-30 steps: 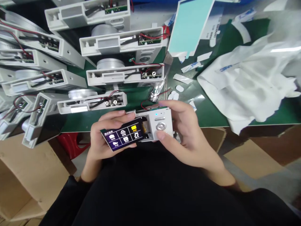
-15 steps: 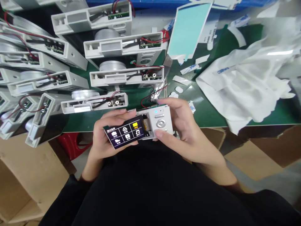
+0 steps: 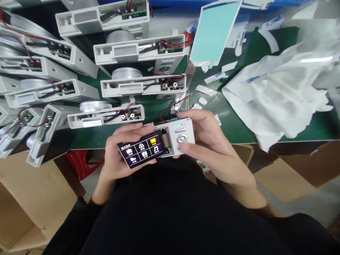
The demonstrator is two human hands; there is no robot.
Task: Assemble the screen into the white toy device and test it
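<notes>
The left hand [image 3: 120,150] and the right hand [image 3: 212,145] are held close together, just in front of the table [image 3: 233,132]. The fingers [image 3: 130,129] of both hands are curled in a grip. The right thumb [image 3: 187,148] is laid out flat, pointing toward the left hand.

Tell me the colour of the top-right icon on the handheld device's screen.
The top-right icon is yellow; the head view shows it best.

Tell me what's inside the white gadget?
In the white gadget, a gap beside the lit screen shows a yellowish part, maybe a battery. The rest is hidden by the screen, left hand and right hand.
</notes>
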